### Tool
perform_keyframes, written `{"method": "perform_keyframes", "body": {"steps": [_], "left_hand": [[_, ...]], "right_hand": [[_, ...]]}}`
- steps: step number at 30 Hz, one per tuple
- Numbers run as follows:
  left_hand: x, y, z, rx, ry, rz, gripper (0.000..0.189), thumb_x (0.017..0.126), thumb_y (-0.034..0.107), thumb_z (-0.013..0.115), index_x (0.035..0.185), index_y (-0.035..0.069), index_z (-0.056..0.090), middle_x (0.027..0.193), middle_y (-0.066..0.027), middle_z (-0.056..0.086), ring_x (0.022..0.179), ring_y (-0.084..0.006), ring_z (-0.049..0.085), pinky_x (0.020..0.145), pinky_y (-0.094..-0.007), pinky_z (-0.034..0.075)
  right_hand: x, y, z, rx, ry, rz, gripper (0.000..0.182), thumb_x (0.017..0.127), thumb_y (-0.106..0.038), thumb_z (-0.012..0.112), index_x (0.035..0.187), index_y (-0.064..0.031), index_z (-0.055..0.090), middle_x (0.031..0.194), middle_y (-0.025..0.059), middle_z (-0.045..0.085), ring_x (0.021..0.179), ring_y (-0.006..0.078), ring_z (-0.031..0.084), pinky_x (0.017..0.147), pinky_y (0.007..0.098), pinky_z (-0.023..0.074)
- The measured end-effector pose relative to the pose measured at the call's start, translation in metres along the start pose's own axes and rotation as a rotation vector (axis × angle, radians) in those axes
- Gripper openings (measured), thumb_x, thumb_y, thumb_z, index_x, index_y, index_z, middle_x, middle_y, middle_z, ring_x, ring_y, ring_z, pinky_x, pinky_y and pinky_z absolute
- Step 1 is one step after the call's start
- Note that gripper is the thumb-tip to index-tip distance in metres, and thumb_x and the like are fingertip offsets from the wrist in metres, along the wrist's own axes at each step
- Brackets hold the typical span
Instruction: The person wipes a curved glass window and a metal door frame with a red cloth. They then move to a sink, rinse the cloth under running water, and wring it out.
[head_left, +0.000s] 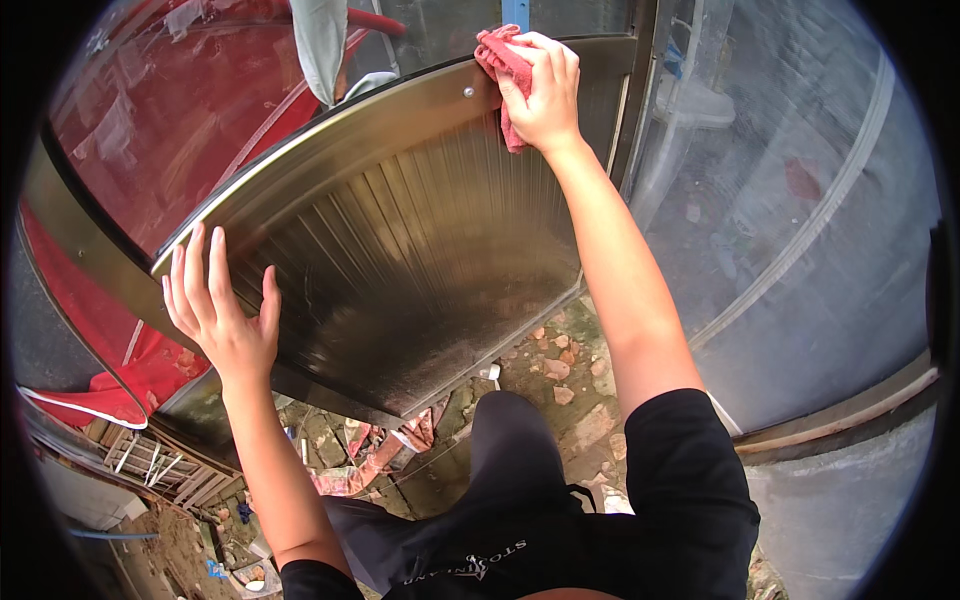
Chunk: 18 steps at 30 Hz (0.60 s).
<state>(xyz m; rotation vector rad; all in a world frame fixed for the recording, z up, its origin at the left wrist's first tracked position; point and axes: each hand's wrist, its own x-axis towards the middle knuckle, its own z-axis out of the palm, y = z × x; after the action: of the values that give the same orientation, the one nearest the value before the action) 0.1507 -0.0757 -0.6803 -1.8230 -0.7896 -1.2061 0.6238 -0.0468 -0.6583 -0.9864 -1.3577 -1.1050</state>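
A metal door with a ribbed lower panel (405, 225) stands in front of me, with glass panes above its rail. My right hand (546, 94) grips a folded red cloth (504, 64) and presses it against the upper right of the door's rail (420, 101). Just left of the cloth, a small round screw head (469, 92) shows on that rail. My left hand (225, 300) has its fingers spread at the rail's left end, by the door's edge. It holds nothing; whether the fingertips touch the metal I cannot tell.
Broken tile pieces (556, 367) and scraps litter the ground under the door. Red fabric (150, 367) hangs at the left above a wooden slatted crate (142, 461). A large mesh screen (795, 225) borders the right side. Pale cloth (319, 45) hangs behind the glass.
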Motion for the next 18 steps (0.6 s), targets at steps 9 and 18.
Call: {"method": "perform_keyframes", "body": {"steps": [9,18], "left_hand": [[0.015,-0.014,0.025,0.114,-0.007,0.129,0.082,0.081,0.045,0.088,0.153,0.017,0.059,0.154,-0.005,0.057,0.142,-0.0286,0.05,0.122,-0.0467,0.036],[0.018,-0.023,0.025,0.124,-0.005,0.129,0.072,0.082,0.033,0.09,0.147,0.016,0.065,0.146,-0.002,0.063,0.136,-0.0274,0.054,0.118,-0.045,0.039]], "right_hand": [[-0.008,0.106,-0.014,-0.159,0.169,0.094,0.035,0.1,-0.028,0.073,0.127,-0.0081,0.065,0.134,0.0124,0.065,0.127,0.0375,0.054,0.112,0.0491,0.0393],[-0.008,0.201,-0.038,-0.322,0.145,0.418,0.042,0.104,-0.036,0.066,0.135,-0.0084,0.057,0.142,0.0183,0.057,0.132,0.0436,0.047,0.116,0.0552,0.035]]}}
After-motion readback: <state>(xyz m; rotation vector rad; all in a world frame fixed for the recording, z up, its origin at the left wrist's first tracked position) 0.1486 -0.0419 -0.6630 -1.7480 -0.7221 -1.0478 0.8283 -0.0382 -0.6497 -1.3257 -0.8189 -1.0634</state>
